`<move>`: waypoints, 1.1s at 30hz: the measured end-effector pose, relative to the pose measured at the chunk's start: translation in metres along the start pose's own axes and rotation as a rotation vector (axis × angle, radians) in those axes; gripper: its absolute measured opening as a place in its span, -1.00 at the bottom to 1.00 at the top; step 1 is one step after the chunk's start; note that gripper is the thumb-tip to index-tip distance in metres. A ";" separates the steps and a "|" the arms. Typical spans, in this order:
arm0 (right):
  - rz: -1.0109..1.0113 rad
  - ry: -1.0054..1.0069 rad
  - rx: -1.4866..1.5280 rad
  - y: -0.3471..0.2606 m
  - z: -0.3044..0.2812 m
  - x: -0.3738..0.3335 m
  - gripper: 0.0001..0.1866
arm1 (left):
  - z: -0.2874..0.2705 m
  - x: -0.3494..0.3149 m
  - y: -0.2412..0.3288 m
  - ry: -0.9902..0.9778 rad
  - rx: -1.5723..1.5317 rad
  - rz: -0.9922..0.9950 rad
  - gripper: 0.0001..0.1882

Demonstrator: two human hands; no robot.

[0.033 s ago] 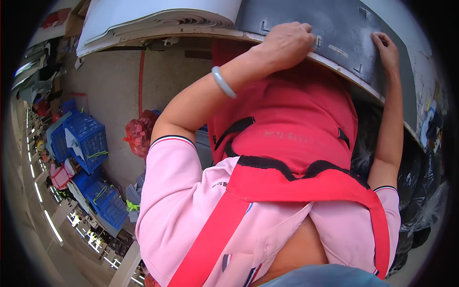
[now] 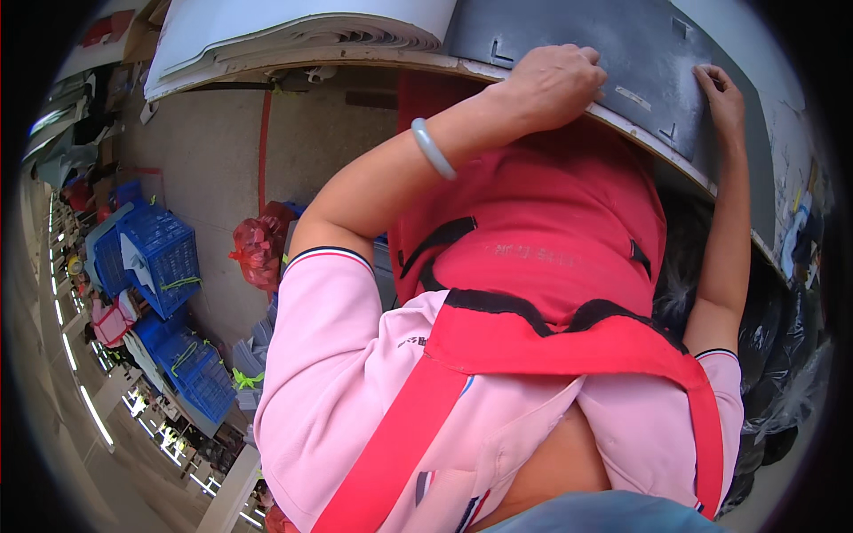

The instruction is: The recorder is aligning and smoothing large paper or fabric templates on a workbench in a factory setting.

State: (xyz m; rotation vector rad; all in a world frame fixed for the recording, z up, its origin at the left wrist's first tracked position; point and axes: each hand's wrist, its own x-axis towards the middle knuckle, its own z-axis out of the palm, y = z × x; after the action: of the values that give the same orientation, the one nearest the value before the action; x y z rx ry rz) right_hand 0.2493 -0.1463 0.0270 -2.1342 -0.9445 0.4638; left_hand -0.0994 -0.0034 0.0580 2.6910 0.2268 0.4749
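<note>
A dark grey flat sheet (image 2: 622, 44) with small cut marks lies on a worktable (image 2: 355, 60) at the top of the view. My left hand (image 2: 555, 84) rests on the sheet's near edge at the table rim, fingers curled down over it. A pale green bangle (image 2: 433, 149) sits on that wrist. My right hand (image 2: 724, 98) grips the sheet's right edge with its fingertips. A red apron (image 2: 533, 258) and a pink shirt (image 2: 346, 373) fill the middle of the view.
A stack of white sheets (image 2: 302, 27) lies on the table to the left of the grey one. Blue plastic crates (image 2: 160, 253) and a red bag (image 2: 258, 249) stand on the concrete floor at left. Black plastic bags (image 2: 791, 355) sit at right.
Both hands and the grey sheet sit slightly further right in the view. Nothing was let go or picked up.
</note>
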 end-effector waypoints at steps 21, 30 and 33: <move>-0.093 -0.174 0.026 -0.075 0.011 -0.126 -0.86 | 0.041 0.058 -0.012 0.294 0.166 0.003 -0.88; -0.378 -0.177 -0.254 -0.081 0.017 -0.135 -0.87 | 0.044 0.059 -0.010 0.317 0.156 0.010 -0.86; -0.441 -0.186 -0.401 -0.081 0.011 -0.133 -0.86 | 0.042 0.059 -0.008 0.269 0.172 -0.010 -0.86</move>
State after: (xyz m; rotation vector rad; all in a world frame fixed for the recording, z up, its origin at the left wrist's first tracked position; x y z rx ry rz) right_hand 0.1160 -0.2045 0.0844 -2.1556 -1.6842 0.2670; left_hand -0.0303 0.0025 0.0355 2.7830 0.3712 0.8514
